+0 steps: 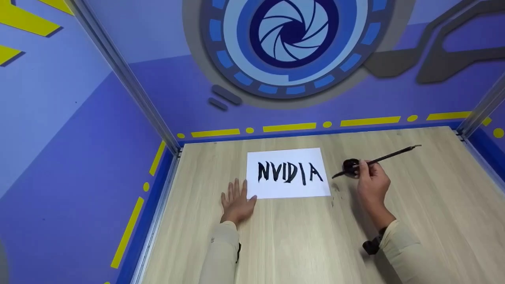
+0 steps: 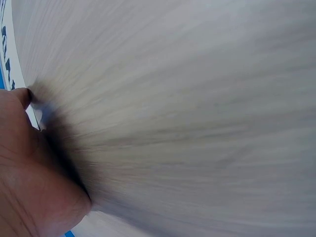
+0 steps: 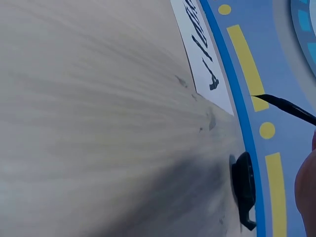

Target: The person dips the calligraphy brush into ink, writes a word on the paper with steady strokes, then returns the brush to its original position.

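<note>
A white sheet of paper (image 1: pixel 288 192) with "NVIDIA" in black brush strokes lies on the wooden table. My left hand (image 1: pixel 238 203) rests with fingers spread at its lower left corner, the thumb on the bottom edge; the left wrist view shows this hand (image 2: pixel 34 182) low over the wood. Between the fingers and thumb of my right hand (image 1: pixel 374 183) is a black writing brush (image 1: pixel 390 154), its dark tip pointing left, near the paper's right edge. A small black ink dish (image 1: pixel 348 167) sits behind the brush. In the right wrist view the brush tip (image 3: pixel 276 101) is above the table.
Dark ink smudges (image 1: pixel 335 188) mark the pale wooden table (image 1: pixel 292 240) right of the paper. A blue-purple printed wall (image 1: pixel 158 94) closes off the back, and another panel (image 1: pixel 71 157) stands at the left. Metal frame posts (image 1: pixel 130 86) stand at the corners.
</note>
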Demonstrator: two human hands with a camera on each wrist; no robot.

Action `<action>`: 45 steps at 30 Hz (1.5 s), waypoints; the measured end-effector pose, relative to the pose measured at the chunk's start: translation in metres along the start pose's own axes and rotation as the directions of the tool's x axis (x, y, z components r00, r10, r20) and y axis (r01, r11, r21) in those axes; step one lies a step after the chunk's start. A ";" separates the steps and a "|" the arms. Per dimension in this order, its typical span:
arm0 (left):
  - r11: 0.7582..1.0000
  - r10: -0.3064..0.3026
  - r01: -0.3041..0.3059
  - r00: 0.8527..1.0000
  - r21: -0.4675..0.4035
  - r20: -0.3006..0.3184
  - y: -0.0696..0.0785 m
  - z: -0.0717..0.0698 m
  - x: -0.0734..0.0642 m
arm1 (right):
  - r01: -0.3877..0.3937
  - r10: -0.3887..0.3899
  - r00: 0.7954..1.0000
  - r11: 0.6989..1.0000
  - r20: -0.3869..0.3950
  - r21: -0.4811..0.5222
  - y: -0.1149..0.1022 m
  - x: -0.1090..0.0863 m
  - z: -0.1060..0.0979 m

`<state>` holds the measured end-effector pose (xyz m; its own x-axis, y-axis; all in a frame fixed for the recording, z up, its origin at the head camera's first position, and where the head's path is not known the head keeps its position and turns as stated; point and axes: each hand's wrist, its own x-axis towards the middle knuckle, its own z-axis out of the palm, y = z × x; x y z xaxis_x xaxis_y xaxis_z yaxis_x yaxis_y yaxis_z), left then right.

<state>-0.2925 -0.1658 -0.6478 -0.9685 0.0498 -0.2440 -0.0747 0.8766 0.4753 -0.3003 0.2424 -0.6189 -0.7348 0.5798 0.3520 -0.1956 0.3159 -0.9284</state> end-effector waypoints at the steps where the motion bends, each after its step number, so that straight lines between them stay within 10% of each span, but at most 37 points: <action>1: 1.000 0.000 0.000 1.000 -0.002 0.001 0.000 0.000 0.000 | 0.000 0.000 1.000 1.000 -0.002 -0.013 0.000 0.001 -0.002; 19: 1.000 0.005 -0.005 1.000 -0.018 -0.003 -0.002 0.002 0.004 | -0.260 0.262 0.959 0.965 0.107 -0.035 0.015 0.041 -0.038; 28: 1.000 -0.007 0.007 1.000 0.010 0.006 -0.001 0.003 0.003 | -0.266 0.285 0.948 0.954 0.144 -0.140 0.050 0.067 -0.044; 45: 1.000 -0.016 0.016 1.000 0.005 0.008 -0.001 0.002 0.002 | -0.301 0.410 0.847 0.895 0.338 -0.331 0.074 0.089 -0.040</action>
<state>-0.2940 -0.1655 -0.6501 -0.9653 0.0395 -0.2580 -0.0889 0.8797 0.4671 -0.3545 0.3480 -0.6515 -0.9223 0.3666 -0.1223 0.2608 0.3568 -0.8970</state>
